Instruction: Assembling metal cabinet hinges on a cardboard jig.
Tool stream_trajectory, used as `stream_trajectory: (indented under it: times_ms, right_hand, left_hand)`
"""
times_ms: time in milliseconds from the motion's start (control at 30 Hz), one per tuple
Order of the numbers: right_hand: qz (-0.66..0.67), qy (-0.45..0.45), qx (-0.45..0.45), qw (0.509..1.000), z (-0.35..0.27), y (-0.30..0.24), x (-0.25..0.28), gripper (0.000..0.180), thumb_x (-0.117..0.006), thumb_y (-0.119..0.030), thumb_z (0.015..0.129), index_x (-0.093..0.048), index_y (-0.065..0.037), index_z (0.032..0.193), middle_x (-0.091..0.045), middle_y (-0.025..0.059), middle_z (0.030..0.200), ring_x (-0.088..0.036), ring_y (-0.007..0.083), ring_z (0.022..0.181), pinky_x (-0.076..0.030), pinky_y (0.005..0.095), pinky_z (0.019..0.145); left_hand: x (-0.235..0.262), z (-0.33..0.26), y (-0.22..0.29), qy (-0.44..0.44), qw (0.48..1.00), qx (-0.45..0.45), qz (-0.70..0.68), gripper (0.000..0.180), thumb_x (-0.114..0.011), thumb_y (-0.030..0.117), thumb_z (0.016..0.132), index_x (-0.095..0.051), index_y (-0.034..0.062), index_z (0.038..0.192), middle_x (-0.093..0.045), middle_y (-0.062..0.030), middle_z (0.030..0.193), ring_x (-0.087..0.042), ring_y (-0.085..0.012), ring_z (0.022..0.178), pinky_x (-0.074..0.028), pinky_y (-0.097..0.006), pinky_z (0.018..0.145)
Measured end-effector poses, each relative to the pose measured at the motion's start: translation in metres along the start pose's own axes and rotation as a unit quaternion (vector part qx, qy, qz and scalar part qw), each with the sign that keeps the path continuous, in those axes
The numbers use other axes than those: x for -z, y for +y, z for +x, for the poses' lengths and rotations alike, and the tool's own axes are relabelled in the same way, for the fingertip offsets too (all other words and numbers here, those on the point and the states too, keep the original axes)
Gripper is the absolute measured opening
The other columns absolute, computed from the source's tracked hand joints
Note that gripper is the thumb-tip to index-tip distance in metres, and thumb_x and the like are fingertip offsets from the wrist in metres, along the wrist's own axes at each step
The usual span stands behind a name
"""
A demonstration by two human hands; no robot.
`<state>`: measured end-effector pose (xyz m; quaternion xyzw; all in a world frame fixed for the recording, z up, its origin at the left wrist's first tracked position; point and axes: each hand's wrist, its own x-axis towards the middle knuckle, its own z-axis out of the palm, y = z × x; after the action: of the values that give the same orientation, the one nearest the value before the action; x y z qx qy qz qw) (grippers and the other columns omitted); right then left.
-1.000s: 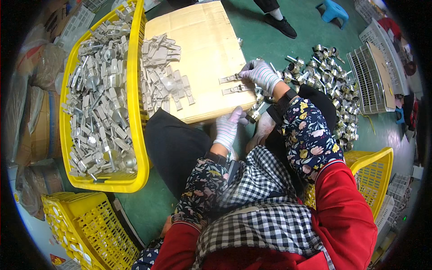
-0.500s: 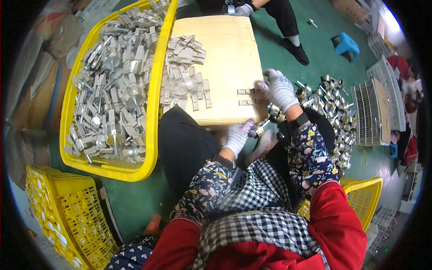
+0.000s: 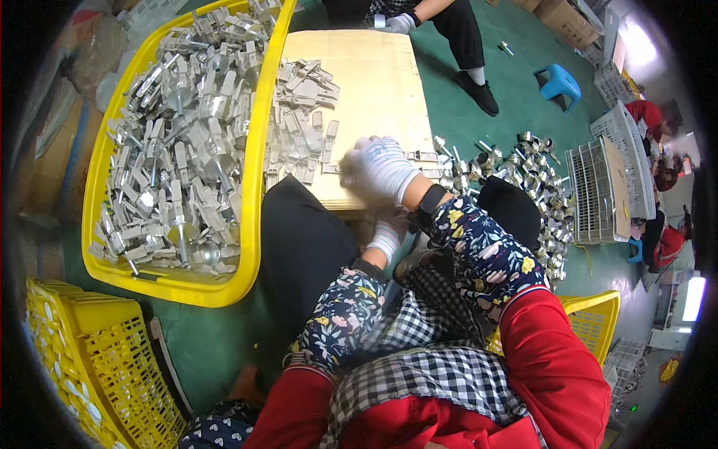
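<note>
My right hand, in a white glove and blurred by motion, is over the near edge of a tan cardboard board. It is just right of a pile of flat grey metal parts lying on the board. Two small flat metal pieces lie on the board right of that hand. My left hand, also gloved, is low between my knees under the board's near edge. Its fingers are hidden, so I cannot see whether it holds anything.
A big yellow tray heaped with grey metal parts stands left of the board. Round metal fittings lie on the green floor at right, by white crates. Yellow crates stand lower left. Another person's gloved hand is at the board's far end.
My right hand has swept left across the board from its right edge toward the pile of parts, leaving two flat pieces behind. My left hand has dropped lower, under the board's edge.
</note>
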<state>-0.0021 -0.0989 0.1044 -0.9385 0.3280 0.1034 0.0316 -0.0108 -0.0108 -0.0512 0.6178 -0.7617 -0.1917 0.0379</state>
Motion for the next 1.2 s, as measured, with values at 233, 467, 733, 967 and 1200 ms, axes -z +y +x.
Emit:
stream_trajectory:
  times_ms: [233,467,733,967,1200]
  right_hand:
    - [0.067,0.024,-0.095,0.993,-0.005,-0.013,-0.019,0.033,-0.055,-0.033,0.078,-0.064,-0.005,0.092,-0.058,0.0149,0.100,-0.055,0.0288,0.097,-0.043,0.0393,0.084]
    - [0.168,0.049,-0.114,0.978,-0.021,0.013,0.015,0.029,-0.059,-0.027,0.076,-0.063,-0.002,0.089,-0.064,0.0201,0.085,-0.063,0.0328,0.080,-0.050,0.0358,0.071]
    - [0.562,0.173,-0.236,0.773,-0.035,0.135,-0.055,0.027,-0.066,-0.020,0.077,-0.065,0.000,0.094,-0.065,0.0048,0.081,-0.056,0.0114,0.073,-0.046,0.0255,0.070]
    - [0.623,0.148,-0.280,0.715,-0.024,0.141,-0.072,0.023,-0.068,-0.019,0.075,-0.066,-0.001,0.090,-0.063,0.0029,0.076,-0.052,0.0107,0.066,-0.044,0.0250,0.064]
    - [0.611,0.134,-0.299,0.721,-0.022,0.138,-0.069,0.022,-0.067,-0.019,0.076,-0.065,-0.001,0.089,-0.063,0.0042,0.075,-0.054,0.0120,0.068,-0.045,0.0266,0.065]
  left_hand:
    - [0.036,-0.006,-0.005,-0.106,0.977,0.057,-0.173,0.037,-0.030,0.023,0.095,-0.040,0.0091,0.127,-0.049,-0.0059,0.123,-0.047,-0.0209,0.111,-0.034,-0.034,0.096]
    - [0.012,-0.010,-0.019,0.067,0.824,0.090,-0.555,0.033,-0.047,0.025,0.091,-0.051,0.0044,0.116,-0.056,-0.0098,0.114,-0.053,-0.0225,0.104,-0.041,-0.033,0.089]
    - [0.042,-0.022,0.009,0.086,0.670,0.206,-0.708,0.038,-0.061,0.033,0.083,-0.062,-0.0027,0.094,-0.065,-0.0083,0.080,-0.058,-0.0129,0.060,-0.045,-0.024,0.059]
    - [0.040,-0.023,0.006,0.079,0.690,0.193,-0.693,0.042,-0.064,0.037,0.080,-0.059,-0.0013,0.098,-0.065,-0.0124,0.083,-0.060,-0.0159,0.064,-0.047,-0.028,0.064]
    - [0.039,-0.023,0.005,0.072,0.708,0.190,-0.676,0.046,-0.063,0.041,0.079,-0.061,-0.0020,0.096,-0.065,-0.0131,0.084,-0.060,-0.0158,0.065,-0.047,-0.028,0.065]
